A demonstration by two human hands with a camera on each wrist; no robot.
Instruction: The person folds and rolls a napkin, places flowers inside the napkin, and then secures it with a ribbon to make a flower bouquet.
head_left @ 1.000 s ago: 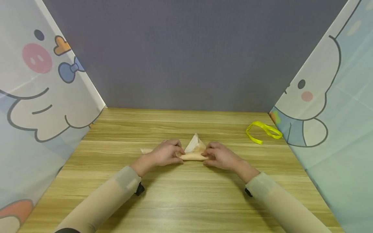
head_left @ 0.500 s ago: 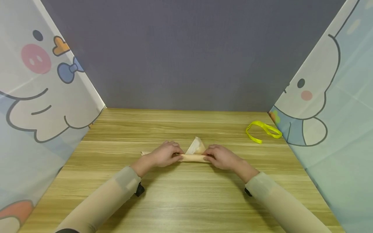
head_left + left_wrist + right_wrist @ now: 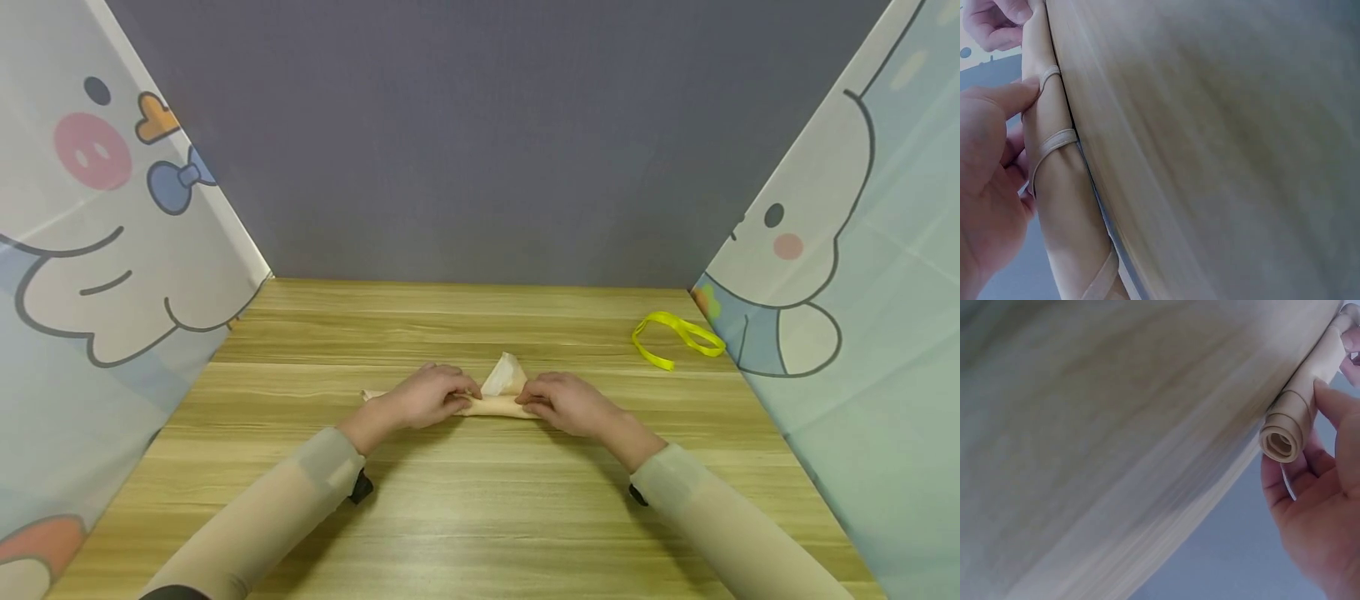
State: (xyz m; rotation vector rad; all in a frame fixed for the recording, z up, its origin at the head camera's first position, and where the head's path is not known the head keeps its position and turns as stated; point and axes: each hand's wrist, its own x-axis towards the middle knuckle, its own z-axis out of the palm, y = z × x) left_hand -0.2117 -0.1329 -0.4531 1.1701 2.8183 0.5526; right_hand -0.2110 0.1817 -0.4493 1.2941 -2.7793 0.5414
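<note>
A pale beige sheet (image 3: 495, 406), rolled into a slim tube, lies across the table in the head view. Its triangular end flap (image 3: 504, 377) stands up behind the tube. My left hand (image 3: 427, 396) pinches the tube left of centre, thumb on the near side. The tube's left end pokes out beyond that hand. In the left wrist view, diagonal edges wind round the roll (image 3: 1063, 169). My right hand (image 3: 566, 404) holds the other end between thumb and fingers. Spiral layers show at the end of the roll (image 3: 1282, 440) in the right wrist view.
A loose loop of yellow ribbon (image 3: 662, 362) lies at the back right of the wood-grain table (image 3: 480, 517). A grey panel (image 3: 480, 150) rises behind the table, and cartoon-printed cloths (image 3: 135, 250) flank it on both sides.
The upright flap has become shorter as more of the sheet is rolled up. Both hands keep nearly the same places, with small finger shifts along the tube. The ribbon has not moved.
</note>
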